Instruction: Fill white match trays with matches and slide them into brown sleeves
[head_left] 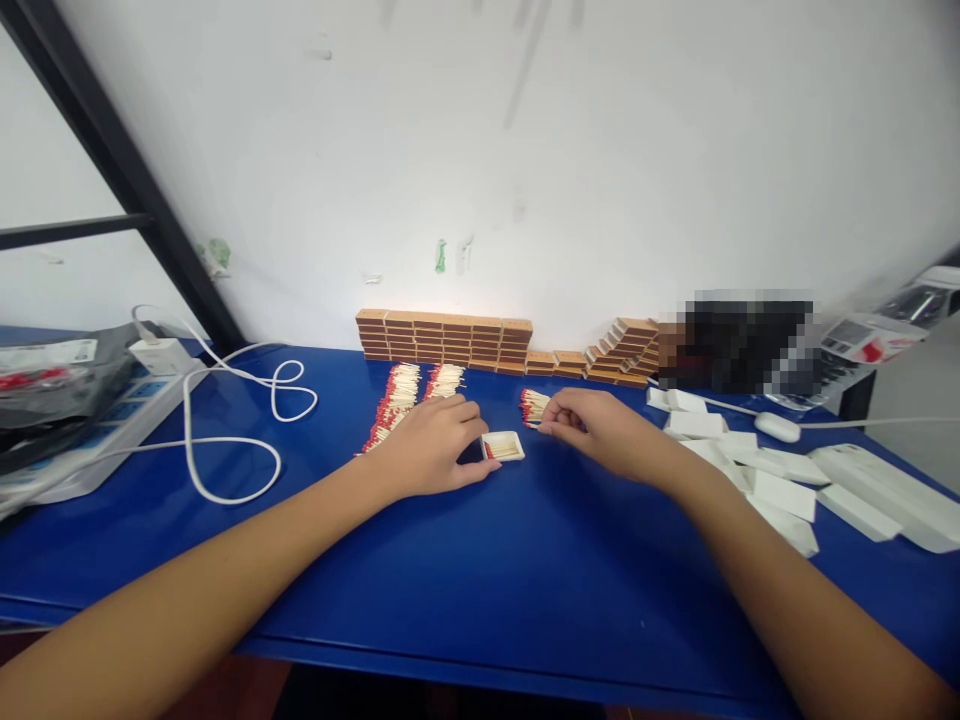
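A small white matchbox tray (pixel 513 457) with red-tipped matches inside lies on the blue table. My left hand (pixel 439 445) grips its left end, thumb at the near side and fingers at the far side. Just to the right, my right hand (pixel 604 428) has its fingers pinched at the pale ends of a small pile of matches (pixel 532 406). How many matches are between the fingertips is hidden. Two long rows of matches, a left row (pixel 401 392) and a right row (pixel 445 380), lie behind and partly under my left hand.
Stacked brown matchboxes (pixel 446 338) stand against the wall, with a slanted stack (pixel 626 350) farther right. White empty-looking trays (pixel 780 492) lie scattered on the right, near a white mouse-shaped object (pixel 778 427). A white cable (pixel 232 497) and power strip (pixel 124 440) occupy the left.
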